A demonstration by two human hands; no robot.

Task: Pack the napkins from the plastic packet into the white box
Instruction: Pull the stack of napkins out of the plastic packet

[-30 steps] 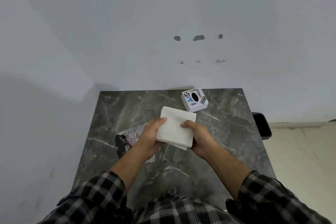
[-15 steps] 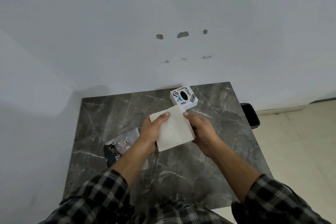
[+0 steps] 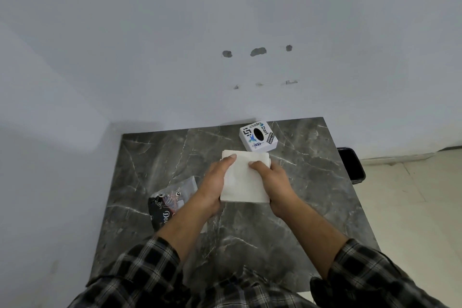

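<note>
1. A pale wall (image 3: 175, 32) fills the upper part of the view, with a few small dark holes and marks in it.
2. A dark grey marble-patterned table (image 3: 155, 157) stands against that wall; pale floor (image 3: 412, 207) shows to its right.
3. Two forearms in checked sleeves (image 3: 140, 272) reach out over the table from the bottom edge.
4. A stack of white napkins (image 3: 243, 182) is held above the middle of the table, between the two hands, its flat face turned up.
5. The left hand (image 3: 212, 187) grips the stack's left edge, its thumb lying across the top near the far corner, its fingers hidden underneath.
6. The right hand (image 3: 275, 180) grips the right edge, its thumb pressed onto the top face, its fingers also out of sight below.
7. The plastic packet (image 3: 167, 202), dark with printed lettering and clear at its far end, lies on the table just left of the left wrist.
8. The white box (image 3: 258, 136), with stickers and a dark oval opening on top, sits near the table's far edge, just beyond the stack's far right corner.
9. A black object (image 3: 351, 165) shows past the table's right edge; what it is cannot be told.
</note>
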